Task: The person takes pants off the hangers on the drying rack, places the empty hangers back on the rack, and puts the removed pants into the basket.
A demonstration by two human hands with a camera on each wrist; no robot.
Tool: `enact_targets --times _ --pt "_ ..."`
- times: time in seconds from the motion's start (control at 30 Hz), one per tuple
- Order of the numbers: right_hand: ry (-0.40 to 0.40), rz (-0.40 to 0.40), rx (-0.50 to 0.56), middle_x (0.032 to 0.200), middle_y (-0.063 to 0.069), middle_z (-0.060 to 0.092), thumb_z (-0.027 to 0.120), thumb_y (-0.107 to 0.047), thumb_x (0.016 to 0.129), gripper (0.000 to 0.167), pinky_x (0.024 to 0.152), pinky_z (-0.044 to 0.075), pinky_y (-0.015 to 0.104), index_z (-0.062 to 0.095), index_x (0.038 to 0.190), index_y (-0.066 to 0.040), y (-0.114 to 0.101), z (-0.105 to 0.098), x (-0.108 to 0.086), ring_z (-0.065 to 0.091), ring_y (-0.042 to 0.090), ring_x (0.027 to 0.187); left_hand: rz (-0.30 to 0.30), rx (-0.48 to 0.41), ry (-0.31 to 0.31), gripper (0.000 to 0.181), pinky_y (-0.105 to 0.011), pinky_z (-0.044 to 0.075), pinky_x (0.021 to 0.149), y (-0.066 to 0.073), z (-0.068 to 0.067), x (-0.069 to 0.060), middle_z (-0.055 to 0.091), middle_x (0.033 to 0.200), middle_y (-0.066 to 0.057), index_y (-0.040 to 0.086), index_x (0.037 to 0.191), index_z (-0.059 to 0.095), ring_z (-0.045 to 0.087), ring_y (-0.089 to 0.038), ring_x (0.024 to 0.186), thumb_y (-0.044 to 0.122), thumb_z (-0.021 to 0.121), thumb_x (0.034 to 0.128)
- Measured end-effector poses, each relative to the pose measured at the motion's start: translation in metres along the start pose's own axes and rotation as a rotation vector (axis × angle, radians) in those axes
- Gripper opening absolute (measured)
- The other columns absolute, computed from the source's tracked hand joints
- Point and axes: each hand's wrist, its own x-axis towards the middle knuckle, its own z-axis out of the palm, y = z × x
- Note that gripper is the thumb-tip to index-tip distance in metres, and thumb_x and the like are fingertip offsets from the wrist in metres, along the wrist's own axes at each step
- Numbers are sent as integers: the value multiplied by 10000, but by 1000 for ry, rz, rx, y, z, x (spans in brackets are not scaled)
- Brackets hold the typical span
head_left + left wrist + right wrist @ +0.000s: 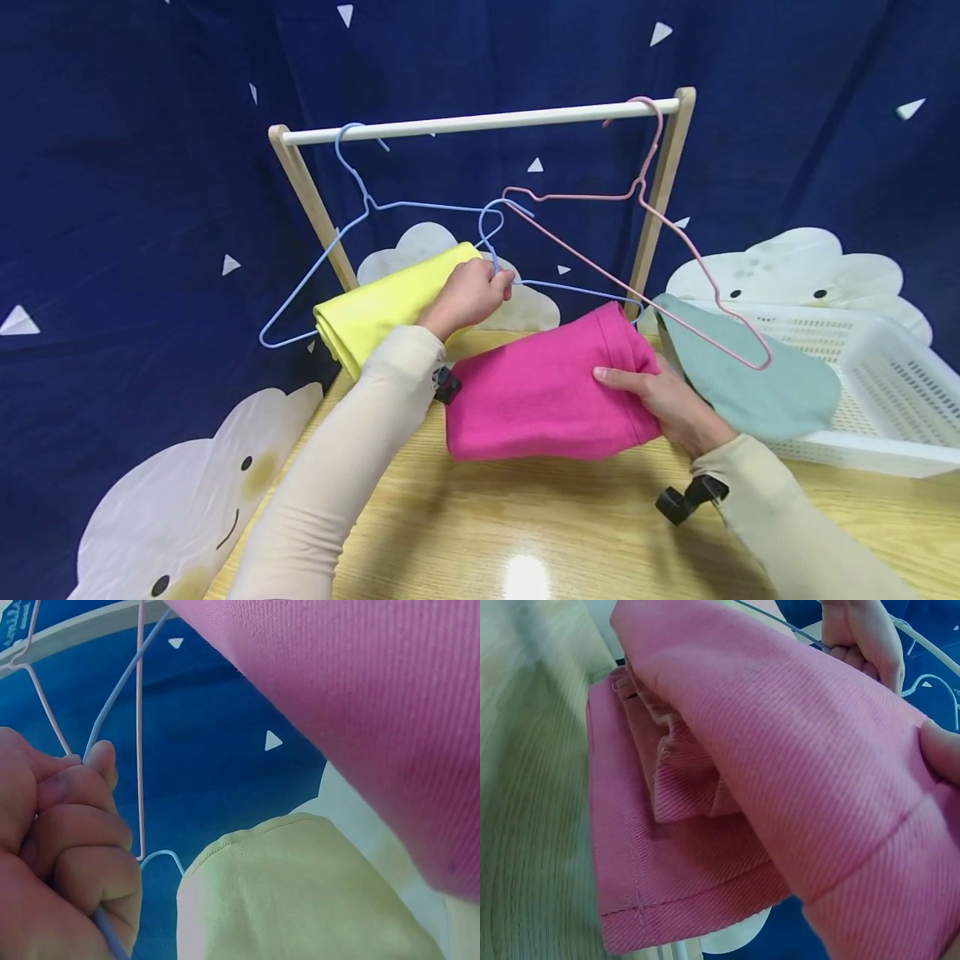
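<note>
My left hand [468,292] grips a blue hanger [577,289] at the neck, just below its hook. In the left wrist view, the fingers of this hand [75,832] are curled round the blue wire. My right hand [678,404] holds the right end of a folded pink garment [540,392], thumb on top and the other fingers mostly hidden beneath. Stitched hems and loose inner folds of the garment [697,877] show in the right wrist view. The hanger's lower part is hidden behind the garment; I cannot tell whether the cloth passes over its bar.
A rack with a white rail [480,123] carries another blue hanger [303,279], with a folded yellow cloth [390,300] on it, and a pink hanger [697,250]. Right of the rack, a mint-green cloth [757,383] lies over a white basket's [885,458] near side. Below is the wooden table [465,525].
</note>
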Motion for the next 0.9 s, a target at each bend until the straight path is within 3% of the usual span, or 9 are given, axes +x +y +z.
enact_targets --times 0.53,0.9 --pt "-9 -7 -26 822 -80 688 678 -262 921 171 669 577 296 545 1021 -221 -9 4 -1 709 116 699 -32 -6 23 431 -240 352 616 -10 -2 0 466 558 58 51 758 709 443 -153 617 266 453 1030" --pt "-29 -93 -39 820 -89 694 657 -200 931 86 662 579 300 586 972 -225 -13 5 -5 706 109 711 -43 -15 15 425 -240 347 611 -9 -1 0 455 548 61 73 732 692 442 -153 617 265 456 1029"
